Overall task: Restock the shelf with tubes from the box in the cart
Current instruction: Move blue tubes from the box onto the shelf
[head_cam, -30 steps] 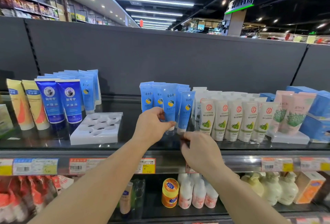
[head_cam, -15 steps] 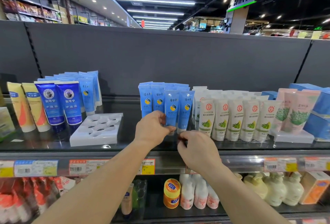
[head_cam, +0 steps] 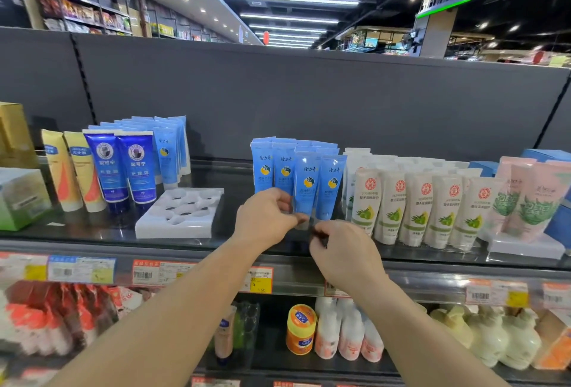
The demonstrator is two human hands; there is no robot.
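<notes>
Light blue tubes (head_cam: 304, 182) stand cap-down in rows on the dark top shelf (head_cam: 102, 232), at the middle. My left hand (head_cam: 265, 216) is closed around the lower end of a front-row blue tube, thumb at its clear cap. My right hand (head_cam: 343, 250) sits just right of it with fingers curled at the base of the neighbouring blue tube (head_cam: 329, 186). I cannot see what its fingertips pinch. The box and the cart are out of view.
An empty white moulded tray (head_cam: 179, 213) lies left of my hands. Dark blue tubes (head_cam: 123, 167), yellow tubes (head_cam: 61, 170) and more light blue tubes (head_cam: 168, 152) stand further left. White tubes (head_cam: 417, 207) and pink tubes (head_cam: 525, 198) crowd the right. Bottles and a jar (head_cam: 301, 328) fill the shelf below.
Both hands stay at the base of the front blue tubes. My right hand has crept slightly up and left, closer to my left hand.
</notes>
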